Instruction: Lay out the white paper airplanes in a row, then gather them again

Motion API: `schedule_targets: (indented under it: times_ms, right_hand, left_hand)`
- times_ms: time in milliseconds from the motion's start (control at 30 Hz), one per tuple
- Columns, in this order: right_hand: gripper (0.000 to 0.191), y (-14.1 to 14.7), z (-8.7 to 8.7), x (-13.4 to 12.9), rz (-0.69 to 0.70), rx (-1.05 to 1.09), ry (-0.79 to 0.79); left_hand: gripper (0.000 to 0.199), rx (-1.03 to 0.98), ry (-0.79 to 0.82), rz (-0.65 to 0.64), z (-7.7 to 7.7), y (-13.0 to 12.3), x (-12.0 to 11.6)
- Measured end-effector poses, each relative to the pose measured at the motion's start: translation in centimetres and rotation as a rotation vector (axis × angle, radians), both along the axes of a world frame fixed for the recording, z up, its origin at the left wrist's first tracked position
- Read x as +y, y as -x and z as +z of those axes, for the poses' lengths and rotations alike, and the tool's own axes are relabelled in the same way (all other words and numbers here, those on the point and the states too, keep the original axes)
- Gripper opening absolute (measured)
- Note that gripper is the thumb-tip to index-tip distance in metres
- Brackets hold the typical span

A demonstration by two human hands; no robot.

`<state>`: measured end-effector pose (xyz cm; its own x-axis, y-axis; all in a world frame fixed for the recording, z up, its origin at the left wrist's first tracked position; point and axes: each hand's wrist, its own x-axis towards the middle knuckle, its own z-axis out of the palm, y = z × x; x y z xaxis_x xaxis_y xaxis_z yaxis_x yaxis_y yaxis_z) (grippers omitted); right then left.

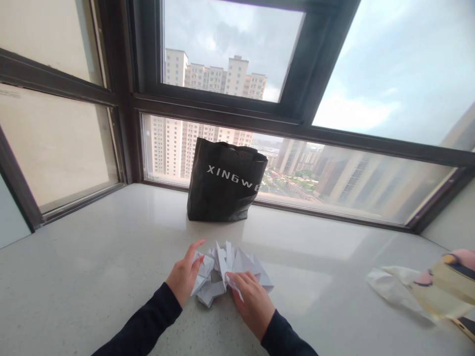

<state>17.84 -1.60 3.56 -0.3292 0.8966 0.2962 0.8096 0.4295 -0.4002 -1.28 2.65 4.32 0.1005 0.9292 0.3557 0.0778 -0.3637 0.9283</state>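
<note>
Several folded white paper pieces (253,264) lie in a loose cluster on the pale speckled windowsill (122,262), with a small gap in the cluster's middle. At the cluster's left side is my left hand (185,277), its thumb and index finger apart and touching the leftmost folded piece. My right hand (252,299) is at the front right of the cluster, its fingers closed on a folded paper piece. Part of that piece is hidden behind the fingers.
Behind the papers, a black bag (224,190) with white lettering stands upright against the window. At the right edge lie a crumpled white and yellow bag (426,291) and a dark, gold-edged object (465,326).
</note>
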Motion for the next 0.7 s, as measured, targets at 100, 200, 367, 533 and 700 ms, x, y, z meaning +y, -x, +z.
schedule_targets:
  times_ms: [100, 200, 367, 533, 700]
  right_hand:
    - [0.028, 0.9, 1.0, 0.5, -0.03, 0.197, -0.014]
    - [0.023, 1.1, 2.7, 0.6, -0.061, 0.357, 0.07]
    - [0.025, -1.8, 3.8, 0.9, -0.062, 0.249, 0.005]
    - [0.042, -6.7, 0.9, 3.3, -0.396, 0.353, 0.015]
    - [0.049, -6.7, -1.5, 5.1, -0.468, 0.449, 0.195]
  left_hand:
    - [0.033, -0.027, 0.011, 0.112, 1.2, 0.7, 0.0]
    - [0.044, -0.109, 0.13, 0.102, 0.3, 1.7, 0.4]
    - [0.052, 0.194, 0.088, 0.31, -2.5, 4.2, 0.5]
    - [0.048, 0.386, -0.001, 0.325, -3.1, 4.3, -0.9]
    - [0.063, 0.229, 0.224, 0.103, -3.0, 1.6, -0.9]
